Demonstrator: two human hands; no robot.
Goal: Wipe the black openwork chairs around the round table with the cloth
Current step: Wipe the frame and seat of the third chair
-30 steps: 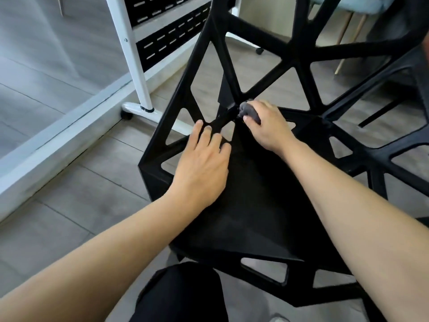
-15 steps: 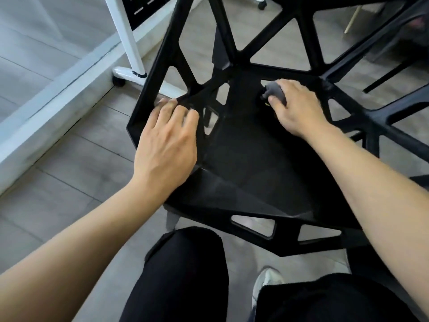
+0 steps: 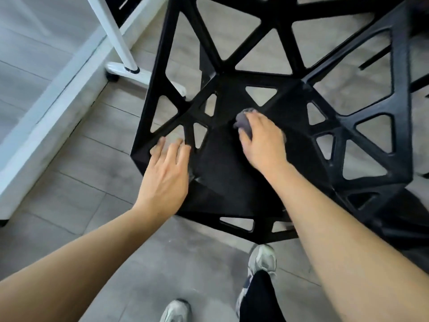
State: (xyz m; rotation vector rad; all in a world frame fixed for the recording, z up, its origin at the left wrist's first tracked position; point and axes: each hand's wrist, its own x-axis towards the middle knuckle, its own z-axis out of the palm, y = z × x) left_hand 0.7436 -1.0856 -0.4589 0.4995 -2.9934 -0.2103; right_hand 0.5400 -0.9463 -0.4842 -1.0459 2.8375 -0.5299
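Observation:
A black openwork chair with triangular cut-outs fills the middle of the view, its seat facing me. My right hand grips a bunched grey cloth and presses it on the seat near the back's base. My left hand lies flat on the seat's left edge, fingers straight and spread. The chair's back rises at the top of the view, and its right side slopes down to the right.
A white stand's post and wheeled foot stand just left of the chair. A white ledge runs along the left. My two shoes are on the grey floor in front of the chair.
My right hand has slid the cloth from the seat's back corner toward the middle of the seat. The view has tilted further down, and my left hand has stayed on the left edge.

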